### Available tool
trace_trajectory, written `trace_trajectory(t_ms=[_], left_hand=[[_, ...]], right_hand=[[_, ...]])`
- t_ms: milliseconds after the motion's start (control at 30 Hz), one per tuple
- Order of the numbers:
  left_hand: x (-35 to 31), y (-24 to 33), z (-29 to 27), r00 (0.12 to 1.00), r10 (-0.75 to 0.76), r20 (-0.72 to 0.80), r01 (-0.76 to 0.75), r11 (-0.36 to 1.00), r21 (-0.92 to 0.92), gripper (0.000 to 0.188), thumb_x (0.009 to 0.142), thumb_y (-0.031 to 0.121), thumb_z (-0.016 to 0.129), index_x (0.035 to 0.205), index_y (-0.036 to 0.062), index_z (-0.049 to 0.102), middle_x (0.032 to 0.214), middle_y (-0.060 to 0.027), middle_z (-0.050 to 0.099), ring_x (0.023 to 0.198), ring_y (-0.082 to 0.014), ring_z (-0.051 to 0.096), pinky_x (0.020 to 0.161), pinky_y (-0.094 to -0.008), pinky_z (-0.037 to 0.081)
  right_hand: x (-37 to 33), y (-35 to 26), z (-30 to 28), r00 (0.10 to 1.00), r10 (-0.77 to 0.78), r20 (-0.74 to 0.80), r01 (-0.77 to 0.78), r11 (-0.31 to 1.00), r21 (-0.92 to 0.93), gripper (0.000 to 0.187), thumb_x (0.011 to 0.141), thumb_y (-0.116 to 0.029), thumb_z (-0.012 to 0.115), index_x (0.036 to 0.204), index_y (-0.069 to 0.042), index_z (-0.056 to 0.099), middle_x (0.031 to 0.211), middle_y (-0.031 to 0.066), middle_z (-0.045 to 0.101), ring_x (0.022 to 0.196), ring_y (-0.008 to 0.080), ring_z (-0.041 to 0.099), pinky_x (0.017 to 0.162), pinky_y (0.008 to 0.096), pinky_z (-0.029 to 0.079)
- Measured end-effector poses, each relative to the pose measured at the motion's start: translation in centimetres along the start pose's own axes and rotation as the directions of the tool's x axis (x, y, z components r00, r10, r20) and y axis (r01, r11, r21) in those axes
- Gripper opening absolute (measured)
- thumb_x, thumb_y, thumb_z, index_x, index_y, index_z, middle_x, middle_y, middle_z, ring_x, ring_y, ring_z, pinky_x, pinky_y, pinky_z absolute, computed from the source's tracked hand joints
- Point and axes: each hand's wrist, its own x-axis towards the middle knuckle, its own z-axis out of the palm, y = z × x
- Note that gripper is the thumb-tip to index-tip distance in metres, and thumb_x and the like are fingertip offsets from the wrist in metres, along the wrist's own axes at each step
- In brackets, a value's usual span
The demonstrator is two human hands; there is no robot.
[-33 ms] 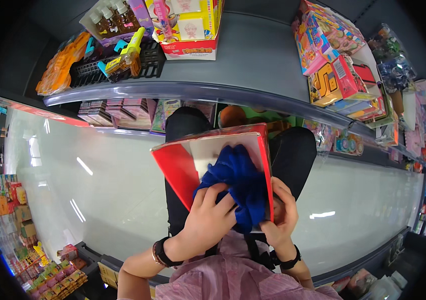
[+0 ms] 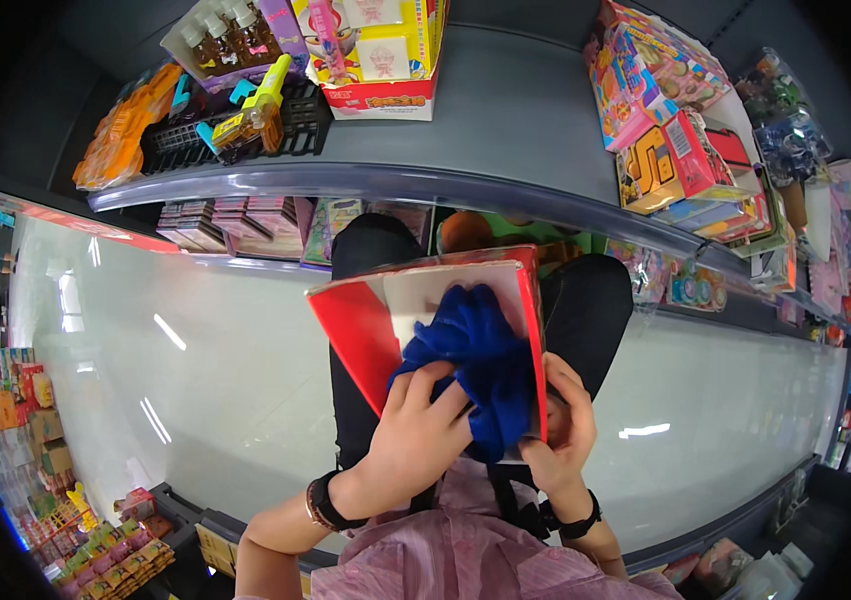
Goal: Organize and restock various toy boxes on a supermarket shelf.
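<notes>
On my lap rests a red cardboard box (image 2: 353, 345) with a pale inner side, its open face tilted toward me. A crumpled dark blue cloth (image 2: 501, 375) lies in it and bunches over its near edge. My left hand (image 2: 416, 430) presses into the cloth with bent fingers, the tips partly hidden in its folds. At the box's right side, my right hand (image 2: 564, 425) grips the near corner, thumb at the lower edge and fingers curled along the outer wall.
Ahead runs a grey shelf (image 2: 521, 100) with a clear front strip (image 2: 346, 180). It bears a yellow and red display box (image 2: 376, 95), a black plastic basket (image 2: 301, 120), orange packs (image 2: 126, 130) and stacked colourful boxes (image 2: 681, 160). My knees (image 2: 376, 240) reach close to the lower shelf.
The box has shifted very slightly, its left corner a touch to the right. Both hands keep their places on the cloth and the box.
</notes>
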Motion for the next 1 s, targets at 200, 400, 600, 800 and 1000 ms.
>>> trace_trajectory(t_ms=[200,400,600,800,1000], left_hand=[[1.3,-1.9,0.5,0.943,-0.207,-0.263,0.183,0.977,-0.113,0.030,0.067,0.008,0.069,0.097,0.0019,0.069,0.122,-0.0148,0.056,0.113,-0.0415,0.050,0.085,-0.0445,0.049],[2.2,-1.7,-2.9,0.943,-0.150,-0.298,0.056,0.951,-0.304,0.040,0.074,0.014,0.075,0.112,0.0039,0.068,0.117,-0.0169,0.067,0.106,-0.0385,0.064,0.091,-0.0440,0.050],[-2.9,-2.6,-7.0,0.791,-0.505,-0.345,0.306,0.815,-0.491,0.045,0.068,0.011,0.081,0.110,0.0021,0.067,0.114,-0.0156,0.067,0.100,-0.0303,0.067,0.089,-0.0375,0.051],[-6.0,-8.5,-6.4,0.574,-0.743,-0.346,0.108,0.488,-0.866,0.044,0.067,0.009,0.082,0.108,0.0019,0.067,0.113,-0.0144,0.067,0.098,-0.0263,0.067,0.089,-0.0353,0.050],[-3.0,-8.6,-8.2,0.977,-0.209,0.037,0.187,0.763,-0.618,0.030,0.065,0.004,0.072,0.094,0.0035,0.067,0.096,-0.0117,0.068,0.089,-0.0288,0.067,0.082,-0.0346,0.050]], right_hand=[[-0.6,-0.3,-0.1,0.999,-0.034,0.017,0.035,0.996,-0.078,0.074,0.061,0.014,0.046,0.134,0.007,0.043,0.145,0.0251,0.033,0.134,0.0332,0.045,0.111,0.0384,0.034],[1.0,0.0,-1.3,0.958,-0.271,-0.089,0.163,0.774,-0.612,0.058,0.065,0.008,0.056,0.123,0.003,0.056,0.134,0.0306,0.048,0.120,0.0417,0.054,0.104,0.0436,0.042],[0.1,1.6,-4.6,0.886,-0.454,0.094,0.401,0.647,-0.648,0.054,0.077,0.005,0.060,0.128,-0.003,0.045,0.138,0.0327,0.042,0.125,0.0456,0.049,0.105,0.0483,0.039],[-1.5,2.5,-6.3,0.791,-0.589,0.165,0.568,0.608,-0.554,0.045,0.072,-0.008,0.082,0.110,-0.009,0.058,0.134,0.0341,0.046,0.112,0.0437,0.061,0.090,0.0409,0.054],[1.8,-1.5,-6.0,0.746,-0.504,0.435,0.666,0.575,-0.475,0.050,0.069,-0.015,0.084,0.114,-0.013,0.063,0.125,0.0278,0.056,0.085,0.0377,0.071,0.072,0.0408,0.060]])
